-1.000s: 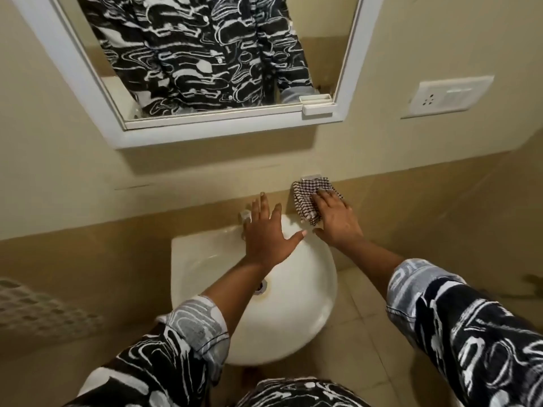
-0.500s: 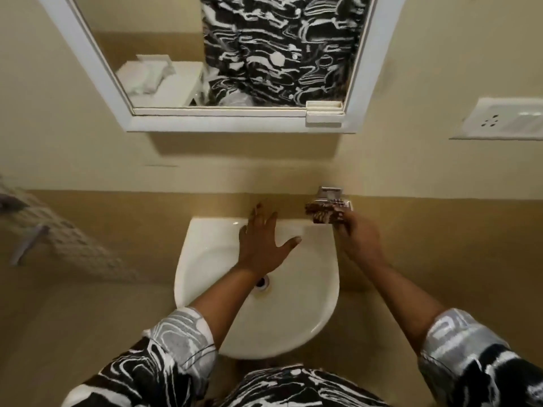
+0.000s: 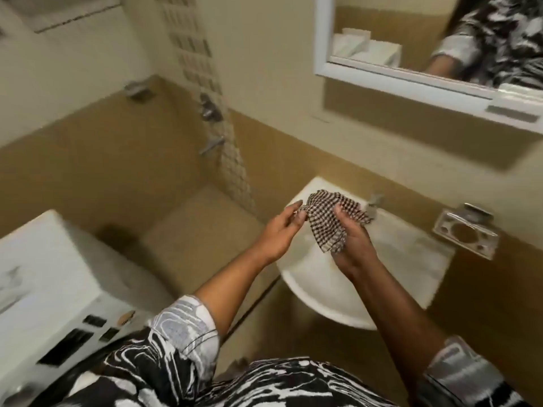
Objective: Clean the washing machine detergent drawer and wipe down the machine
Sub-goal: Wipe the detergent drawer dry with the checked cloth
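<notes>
Dim warm light, heavy motion blur esp. at edges, wide-angle bending, soft shadow under mirror [image 3: 426,80].

Quick count from my end: one brown-and-white checked cloth [image 3: 329,224] and two bare hands, left hand [image 3: 282,230] and right hand [image 3: 349,239]. One white ceramic basin [image 3: 411,259], one white-framed wall mirror [image 3: 382,33], one white washing machine [image 3: 44,274], one metal wall soap holder [image 3: 465,233], three blurry metal wall fittings [image 3: 208,108].
</notes>
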